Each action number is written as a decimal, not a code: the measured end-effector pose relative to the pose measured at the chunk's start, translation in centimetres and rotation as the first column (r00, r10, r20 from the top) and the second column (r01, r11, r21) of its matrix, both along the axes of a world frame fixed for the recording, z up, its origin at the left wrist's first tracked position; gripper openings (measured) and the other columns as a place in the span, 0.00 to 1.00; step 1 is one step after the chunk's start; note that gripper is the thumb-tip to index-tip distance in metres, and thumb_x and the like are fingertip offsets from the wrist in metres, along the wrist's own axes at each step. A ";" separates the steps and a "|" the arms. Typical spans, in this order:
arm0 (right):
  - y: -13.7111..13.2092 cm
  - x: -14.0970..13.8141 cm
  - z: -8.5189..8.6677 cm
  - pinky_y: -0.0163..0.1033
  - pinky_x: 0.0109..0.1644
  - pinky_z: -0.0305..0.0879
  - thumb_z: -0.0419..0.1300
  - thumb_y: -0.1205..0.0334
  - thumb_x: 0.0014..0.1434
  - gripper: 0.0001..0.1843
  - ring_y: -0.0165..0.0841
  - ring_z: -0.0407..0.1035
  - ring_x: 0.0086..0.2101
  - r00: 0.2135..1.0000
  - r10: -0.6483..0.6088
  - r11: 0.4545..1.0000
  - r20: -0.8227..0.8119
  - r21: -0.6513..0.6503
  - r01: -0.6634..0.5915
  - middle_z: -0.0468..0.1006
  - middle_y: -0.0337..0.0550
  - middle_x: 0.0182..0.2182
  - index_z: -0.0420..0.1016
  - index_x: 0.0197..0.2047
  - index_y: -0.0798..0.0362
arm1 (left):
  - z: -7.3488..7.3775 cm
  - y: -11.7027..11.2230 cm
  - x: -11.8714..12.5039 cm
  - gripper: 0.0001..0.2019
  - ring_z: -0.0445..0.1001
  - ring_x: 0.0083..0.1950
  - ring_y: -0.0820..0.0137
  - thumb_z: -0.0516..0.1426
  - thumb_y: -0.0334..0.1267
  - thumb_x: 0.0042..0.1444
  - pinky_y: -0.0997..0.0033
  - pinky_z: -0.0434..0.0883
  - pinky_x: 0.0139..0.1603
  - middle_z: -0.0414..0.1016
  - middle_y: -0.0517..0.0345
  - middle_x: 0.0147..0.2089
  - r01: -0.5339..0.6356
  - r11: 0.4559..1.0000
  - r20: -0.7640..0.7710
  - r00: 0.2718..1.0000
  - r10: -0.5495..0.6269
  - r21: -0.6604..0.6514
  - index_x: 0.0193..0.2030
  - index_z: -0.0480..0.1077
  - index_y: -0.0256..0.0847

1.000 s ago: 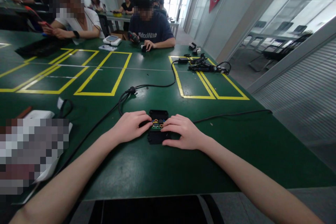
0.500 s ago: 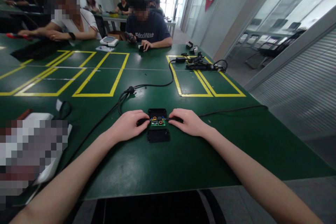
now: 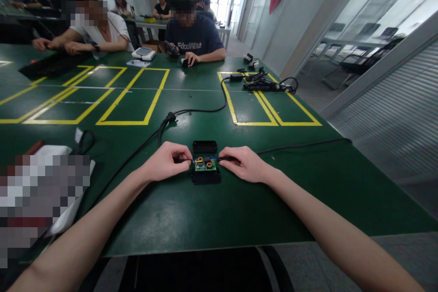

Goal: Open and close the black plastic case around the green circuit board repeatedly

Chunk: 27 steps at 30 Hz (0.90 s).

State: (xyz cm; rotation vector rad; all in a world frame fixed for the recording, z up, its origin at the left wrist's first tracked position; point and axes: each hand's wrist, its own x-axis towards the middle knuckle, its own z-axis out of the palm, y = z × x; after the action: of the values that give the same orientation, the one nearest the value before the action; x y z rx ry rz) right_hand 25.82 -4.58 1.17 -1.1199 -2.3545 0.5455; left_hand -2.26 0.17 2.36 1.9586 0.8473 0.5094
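A small green circuit board [image 3: 205, 164] with round copper coils lies over a black plastic case half [image 3: 205, 177] on the green table [image 3: 212, 219]. A second black case half [image 3: 205, 147] lies just beyond it. My left hand [image 3: 167, 161] is closed, pinching the black cable [image 3: 143, 143] where it joins the board's left end. On the board's other end, my right hand [image 3: 244, 164] is closed on the black cable [image 3: 301, 144] that runs off to the right.
Yellow tape rectangles [image 3: 133, 96] mark the table. A pile of black cables and adapters [image 3: 267, 84] lies at the far right. Two people sit across the table, with a black tray [image 3: 51, 65] before one. A white object [image 3: 51, 149] lies at the left.
Both hands have lifted the circuit board by its cables out of the far case half and brought it toward me, over the near case half.
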 end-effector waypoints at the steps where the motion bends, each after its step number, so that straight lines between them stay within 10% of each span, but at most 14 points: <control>1: -0.1 0.0 0.0 0.34 0.31 0.56 0.57 0.59 0.70 0.08 0.28 0.63 0.24 1.000 0.009 1.000 -0.005 0.005 -0.009 0.73 0.36 0.26 0.74 0.41 0.53 | 0.1 0.0 0.0 0.08 0.66 0.26 0.77 0.58 0.38 0.51 0.79 0.63 0.28 0.71 0.62 0.24 0.010 1.000 0.001 1.000 -0.010 -0.019 0.30 0.74 0.35; 16: -0.5 0.0 0.6 0.33 0.31 0.53 0.60 0.62 0.66 0.05 0.27 0.62 0.22 0.993 0.083 0.996 0.088 -0.052 -0.078 0.70 0.34 0.23 0.73 0.37 0.52 | 0.1 -0.8 0.1 0.07 0.68 0.26 0.76 0.59 0.35 0.53 0.79 0.65 0.28 0.74 0.60 0.25 0.135 0.987 -0.019 0.990 -0.137 -0.081 0.34 0.77 0.34; 27: -0.1 -0.2 0.2 0.33 0.31 0.53 0.61 0.62 0.66 0.04 0.28 0.63 0.23 0.990 -0.073 0.997 0.123 0.011 0.072 0.71 0.34 0.23 0.73 0.37 0.52 | -0.6 -0.4 0.3 0.08 0.65 0.24 0.77 0.59 0.37 0.57 0.79 0.62 0.27 0.71 0.63 0.24 0.016 0.968 -0.077 0.997 0.003 0.252 0.34 0.79 0.37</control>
State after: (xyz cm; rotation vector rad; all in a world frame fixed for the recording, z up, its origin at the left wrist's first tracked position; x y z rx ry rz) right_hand 25.64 -4.67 1.32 -1.2639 -2.4064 0.4545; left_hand -1.96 -0.28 1.80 2.2255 0.8575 0.5637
